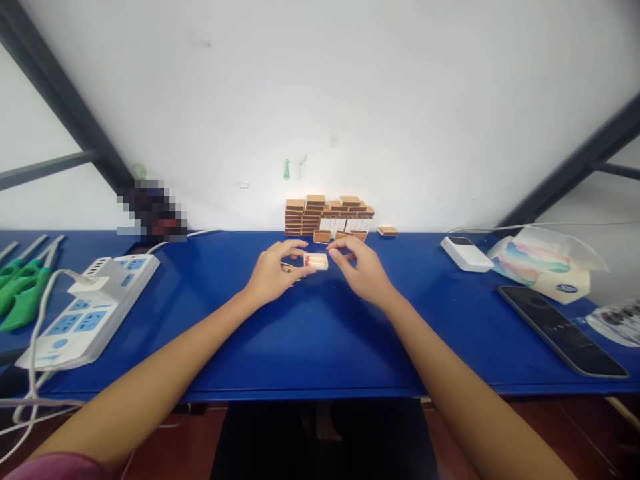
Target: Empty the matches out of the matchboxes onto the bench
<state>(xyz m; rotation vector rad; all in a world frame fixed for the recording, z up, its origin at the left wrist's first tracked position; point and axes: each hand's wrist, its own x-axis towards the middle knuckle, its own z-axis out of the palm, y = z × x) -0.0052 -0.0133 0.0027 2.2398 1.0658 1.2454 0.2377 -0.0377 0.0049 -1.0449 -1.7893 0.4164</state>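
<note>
In the middle of the blue table, my left hand (273, 270) pinches the left end of a small white matchbox tray (320, 262). Red-headed matches lie in this tray, their heads toward the left. Just right of the tray is my right hand (363, 270), its thumb and fingertips drawn together; whatever they hold, if anything, is too small to make out. Some loose matches (289, 268) show beneath my left fingers. Behind both hands, a structure of stacked matchboxes (303, 219) stands against the wall, partly propped on upright matchsticks (345, 224).
A single matchbox (387, 231) lies right of the stack. To the left are a power strip (120, 287) with cables and green-handled scissors (25, 287). On the right lie a white device (466, 254), a tissue pack (550, 263), a phone (560, 327) and a clear plastic package (620, 321).
</note>
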